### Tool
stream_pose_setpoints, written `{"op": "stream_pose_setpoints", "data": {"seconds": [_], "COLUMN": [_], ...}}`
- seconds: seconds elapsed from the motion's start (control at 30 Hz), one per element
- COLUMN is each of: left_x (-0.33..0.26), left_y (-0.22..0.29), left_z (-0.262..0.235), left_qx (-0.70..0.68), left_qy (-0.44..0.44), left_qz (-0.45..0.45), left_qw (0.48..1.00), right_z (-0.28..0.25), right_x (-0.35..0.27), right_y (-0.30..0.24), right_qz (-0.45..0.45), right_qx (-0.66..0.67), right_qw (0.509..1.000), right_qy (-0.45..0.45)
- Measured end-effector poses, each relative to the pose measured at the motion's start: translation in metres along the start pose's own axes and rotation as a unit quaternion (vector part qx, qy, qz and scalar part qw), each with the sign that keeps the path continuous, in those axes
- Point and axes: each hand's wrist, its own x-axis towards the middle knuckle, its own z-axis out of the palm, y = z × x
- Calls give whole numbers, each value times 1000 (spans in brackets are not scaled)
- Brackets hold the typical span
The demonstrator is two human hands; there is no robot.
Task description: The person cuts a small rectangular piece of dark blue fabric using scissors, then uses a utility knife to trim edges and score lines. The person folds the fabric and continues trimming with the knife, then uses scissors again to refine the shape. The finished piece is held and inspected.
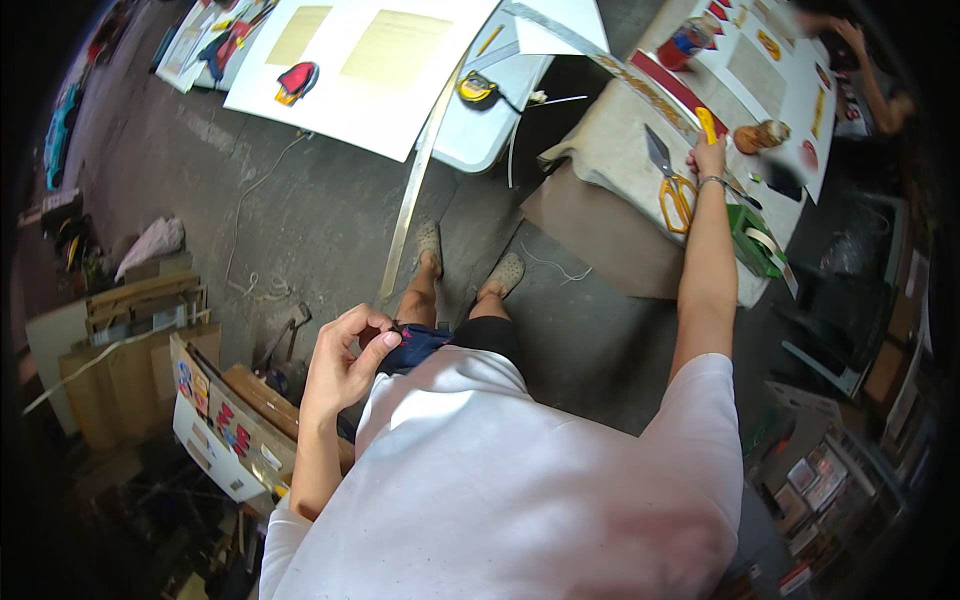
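Observation:
My right hand [708, 160] reaches out over the cloth-covered table and is closed around a yellow-handled tool, which looks like a utility knife [707, 122]. Just below that hand lie large scissors [678, 203] with orange handles, their blades pointing away. A green tape dispenser [752, 240] stands to the right of my forearm. By my hip, my left hand [348, 362] has thumb and forefinger drawn together. Something small and dark shows at its fingertips, too little to make out. Dark blue cloth [420, 346] with red marks hangs right beside those fingers.
A white board [345, 120] overhangs the left table, carrying a red and orange tool [297, 82]. A tape measure [478, 91] and a long metal ruler [408, 215] lie beside it. Bottles [686, 44] stand on the right table, where another person's arm [872, 85] reaches in. Boards lean at left.

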Motion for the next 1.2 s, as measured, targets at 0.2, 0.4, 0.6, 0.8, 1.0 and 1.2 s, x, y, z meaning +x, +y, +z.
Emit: {"op": "stream_pose_setpoints", "data": {"seconds": [0.2, 0.4, 0.6, 0.8, 1.0, 1.2], "left_x": [-9, -18, -26, -14, -10, -10], "left_y": [3, -24, -33, -46, -64, -90], "left_z": [3, 32, 36, 12, -26, -36], "left_qx": [-48, -228, -296, -307, -324, -442], "left_qy": [-87, -152, -147, -116, -93, -122], "left_qz": [-57, -151, -168, -174, -172, -160], "left_qw": [993, 950, 929, 928, 926, 874], "right_z": [12, 29, 27, -10, -24, -16], "right_x": [17, 15, -92, -354, -542, -615], "right_y": [-3, -14, -20, -74, -151, -177], "right_qz": [59, 144, -72, -36, -77, -93], "right_qx": [-21, -41, 63, 341, 335, 270], "right_qw": [996, 988, 994, 873, 822, 838], "right_qy": [55, 49, 43, -346, -454, -466]}}
